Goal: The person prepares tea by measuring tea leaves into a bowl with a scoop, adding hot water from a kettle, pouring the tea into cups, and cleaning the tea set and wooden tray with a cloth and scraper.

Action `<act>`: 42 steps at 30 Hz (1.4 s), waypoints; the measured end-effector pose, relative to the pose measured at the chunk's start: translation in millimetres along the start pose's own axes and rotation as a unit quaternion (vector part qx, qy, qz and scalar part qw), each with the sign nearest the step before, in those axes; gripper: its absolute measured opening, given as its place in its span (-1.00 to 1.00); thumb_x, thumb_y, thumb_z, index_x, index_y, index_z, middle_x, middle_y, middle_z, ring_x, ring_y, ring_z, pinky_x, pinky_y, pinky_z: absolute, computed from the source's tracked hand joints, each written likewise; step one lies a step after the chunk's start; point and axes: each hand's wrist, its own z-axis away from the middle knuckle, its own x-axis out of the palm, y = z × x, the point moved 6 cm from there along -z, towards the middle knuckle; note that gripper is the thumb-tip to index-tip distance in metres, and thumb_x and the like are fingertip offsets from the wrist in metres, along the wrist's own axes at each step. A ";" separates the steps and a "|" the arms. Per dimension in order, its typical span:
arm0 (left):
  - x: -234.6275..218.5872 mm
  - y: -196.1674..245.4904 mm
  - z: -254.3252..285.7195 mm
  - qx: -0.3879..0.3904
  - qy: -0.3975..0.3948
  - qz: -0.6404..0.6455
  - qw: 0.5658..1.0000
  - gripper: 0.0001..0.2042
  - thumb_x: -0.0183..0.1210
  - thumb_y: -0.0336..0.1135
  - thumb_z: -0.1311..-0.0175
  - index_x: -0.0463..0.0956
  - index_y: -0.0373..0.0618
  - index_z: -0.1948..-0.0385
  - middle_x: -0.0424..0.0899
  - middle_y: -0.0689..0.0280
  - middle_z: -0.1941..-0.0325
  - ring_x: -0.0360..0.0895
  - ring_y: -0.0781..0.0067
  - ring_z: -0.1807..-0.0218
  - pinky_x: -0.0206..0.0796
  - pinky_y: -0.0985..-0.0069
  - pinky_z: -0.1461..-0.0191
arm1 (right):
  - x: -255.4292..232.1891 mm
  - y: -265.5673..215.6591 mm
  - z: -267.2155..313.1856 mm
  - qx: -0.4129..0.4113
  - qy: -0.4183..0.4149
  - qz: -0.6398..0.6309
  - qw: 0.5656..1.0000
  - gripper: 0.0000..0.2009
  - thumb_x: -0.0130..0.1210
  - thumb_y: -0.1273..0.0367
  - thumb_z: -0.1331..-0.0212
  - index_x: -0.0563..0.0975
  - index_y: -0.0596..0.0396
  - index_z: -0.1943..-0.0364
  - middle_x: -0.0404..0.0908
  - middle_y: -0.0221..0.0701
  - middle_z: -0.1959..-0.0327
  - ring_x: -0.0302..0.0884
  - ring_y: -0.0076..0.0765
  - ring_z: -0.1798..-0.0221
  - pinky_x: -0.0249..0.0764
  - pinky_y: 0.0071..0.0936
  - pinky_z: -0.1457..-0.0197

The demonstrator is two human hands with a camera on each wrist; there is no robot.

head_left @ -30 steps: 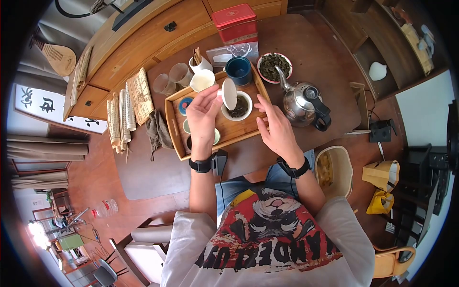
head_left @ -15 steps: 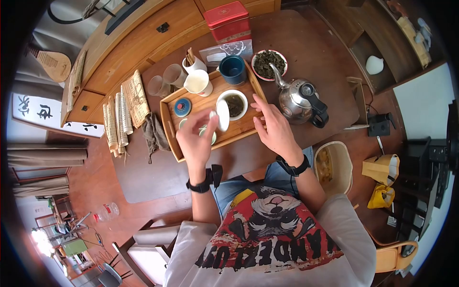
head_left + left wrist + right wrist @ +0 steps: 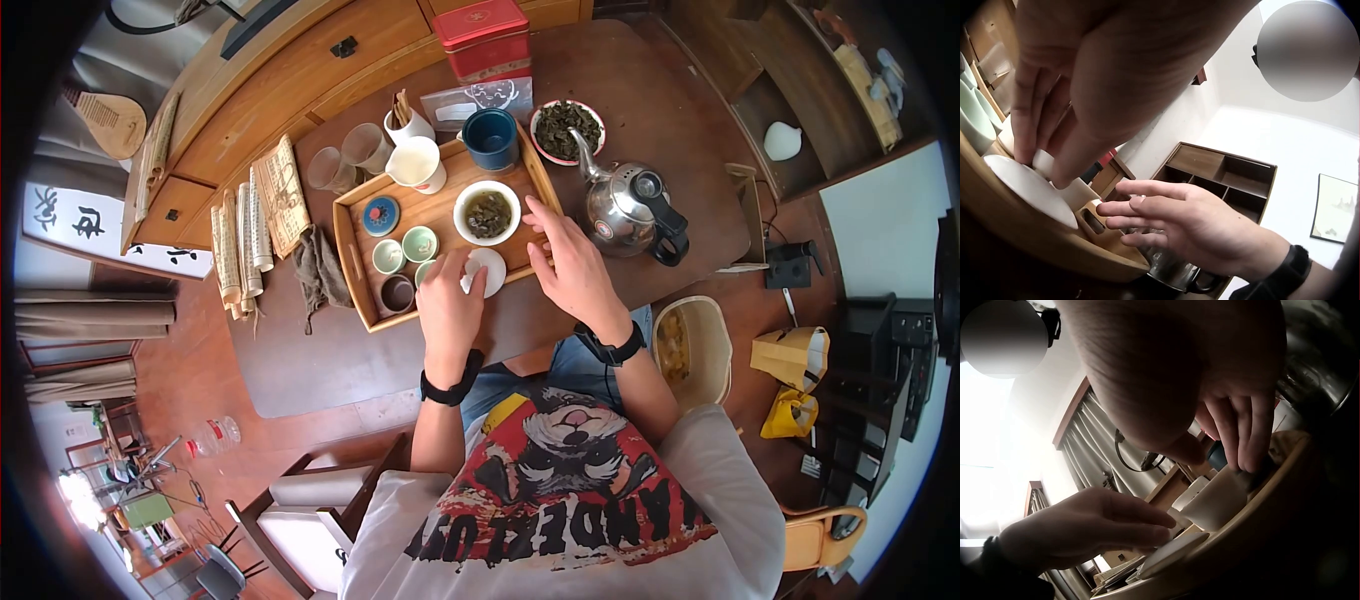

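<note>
My left hand (image 3: pixel 449 312) pinches the knob of a round white lid (image 3: pixel 490 273). The lid lies low at the near side of the wooden tray (image 3: pixel 350 262), knob side toward my fingers. Behind it on the tray stands a white lidless bowl (image 3: pixel 487 236) with wet tea leaves in liquid. My right hand (image 3: pixel 580 270) is held just right of this bowl with fingers extended and nothing in its grasp. In the right wrist view its fingertips hang close by the rim of the white bowl (image 3: pixel 1216 503).
Small green cups (image 3: pixel 420 243), a dark cup (image 3: pixel 397 292), a blue lid (image 3: pixel 381 215), a white pitcher (image 3: pixel 416 165) and a blue mug (image 3: pixel 490 140) share the tray. To its right stand a steel kettle (image 3: pixel 625 205) and a dish of tea leaves (image 3: pixel 567 132). Scrolls (image 3: pixel 250 240) lie left.
The left hand has carried the lid from above the bowl down toward me to the tray's near side, uncovering the bowl. The right hand has barely moved.
</note>
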 end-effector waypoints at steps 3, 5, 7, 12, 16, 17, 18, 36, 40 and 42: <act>5.5 -0.9 -6.7 0.012 0.016 -0.015 1.000 -0.71 0.48 -0.45 -0.24 0.73 -0.19 0.01 0.79 0.06 0.21 0.78 -0.11 0.14 0.61 0.07 0.07 | 0.5 0.7 0.9 -0.007 0.001 0.018 1.000 -0.30 0.24 0.58 -0.42 0.31 0.12 -0.64 0.73 -0.14 -0.26 0.74 -0.06 -0.20 0.78 -0.24 -0.18; 9.6 -3.9 -9.6 0.018 0.024 -0.028 0.999 -0.71 0.48 -0.45 -0.24 0.72 -0.19 0.01 0.81 0.06 0.19 0.79 -0.13 0.12 0.62 0.06 0.06 | 0.8 1.8 1.0 0.000 -0.004 0.017 1.000 -0.30 0.24 0.58 -0.42 0.31 0.12 -0.64 0.73 -0.14 -0.26 0.74 -0.07 -0.20 0.78 -0.24 -0.18; 12.6 -8.4 -11.0 0.003 0.025 -0.038 0.999 -0.70 0.48 -0.44 -0.25 0.68 -0.18 0.01 0.82 0.06 0.16 0.80 -0.14 0.11 0.63 0.05 0.05 | 0.8 2.3 1.5 0.006 -0.004 0.007 1.000 -0.31 0.24 0.54 -0.42 0.31 0.14 -0.63 0.74 -0.12 -0.23 0.72 0.04 -0.20 0.73 -0.15 -0.20; 17.9 -13.7 -13.0 -0.025 0.020 -0.034 0.999 -0.60 0.50 -0.44 -0.24 0.58 -0.16 -0.09 0.83 0.09 0.19 0.81 -0.15 0.14 0.64 0.06 0.05 | 3.0 3.5 0.4 0.012 -0.008 -0.004 1.000 -0.32 0.24 0.51 -0.42 0.30 0.17 -0.62 0.75 -0.10 -0.20 0.70 0.14 -0.21 0.67 -0.05 -0.24; 22.9 -18.0 -16.1 -0.052 -0.023 -0.032 0.998 -0.40 0.55 -0.44 -0.18 0.50 -0.21 -0.28 0.80 0.01 0.07 0.80 -0.18 0.07 0.64 0.05 0.01 | 5.0 4.6 -0.1 0.018 -0.011 -0.006 1.000 -0.30 0.23 0.51 -0.42 0.28 0.19 -0.63 0.74 -0.08 -0.20 0.70 0.14 -0.24 0.66 -0.04 -0.28; 21.4 -15.1 -15.8 -0.052 -0.023 -0.032 0.998 -0.40 0.55 -0.44 -0.18 0.50 -0.21 -0.28 0.80 0.01 0.07 0.80 -0.18 0.07 0.64 0.05 0.01 | 5.9 5.5 0.4 0.020 -0.012 -0.005 1.000 -0.29 0.23 0.52 -0.42 0.27 0.19 -0.63 0.74 -0.08 -0.21 0.69 0.15 -0.25 0.65 -0.03 -0.30; 15.9 -7.7 -15.9 -0.027 0.009 -0.036 0.999 -0.26 0.60 -0.41 -0.12 0.45 -0.23 -0.39 0.77 0.00 -0.07 0.77 -0.16 -0.05 0.64 0.07 -0.08 | 6.4 6.2 0.3 0.020 -0.012 -0.005 1.000 -0.29 0.23 0.52 -0.42 0.27 0.19 -0.63 0.74 -0.08 -0.21 0.69 0.15 -0.25 0.65 -0.03 -0.30; 34.1 7.6 -53.4 0.056 0.026 0.054 0.997 0.14 0.71 -0.33 0.02 0.17 -0.33 -0.66 0.52 -0.20 -0.43 0.58 -0.28 -0.41 0.53 0.04 -0.42 | 24.9 28.4 -5.4 0.048 -0.013 -0.081 0.995 -0.20 0.13 0.55 -0.47 0.03 0.20 -0.73 0.69 0.10 -0.31 0.67 0.27 -0.35 0.58 0.03 -0.44; 35.9 5.1 -55.3 0.045 0.024 0.061 0.997 0.11 0.71 -0.31 0.01 0.21 -0.35 -0.63 0.54 -0.19 -0.43 0.62 -0.27 -0.36 0.56 0.06 -0.38 | 25.6 28.8 -6.4 0.059 -0.016 -0.084 0.995 -0.19 0.12 0.54 -0.47 0.01 0.18 -0.74 0.69 0.12 -0.32 0.66 0.29 -0.36 0.58 0.03 -0.44; 34.8 5.8 -56.0 0.042 0.027 0.071 0.996 0.09 0.71 -0.31 0.02 0.24 -0.36 -0.61 0.56 -0.19 -0.41 0.64 -0.26 -0.35 0.57 0.07 -0.36 | 25.2 27.3 -7.0 0.066 -0.019 -0.086 0.994 -0.19 0.12 0.54 -0.47 0.01 0.18 -0.75 0.69 0.12 -0.32 0.65 0.29 -0.37 0.58 0.03 -0.44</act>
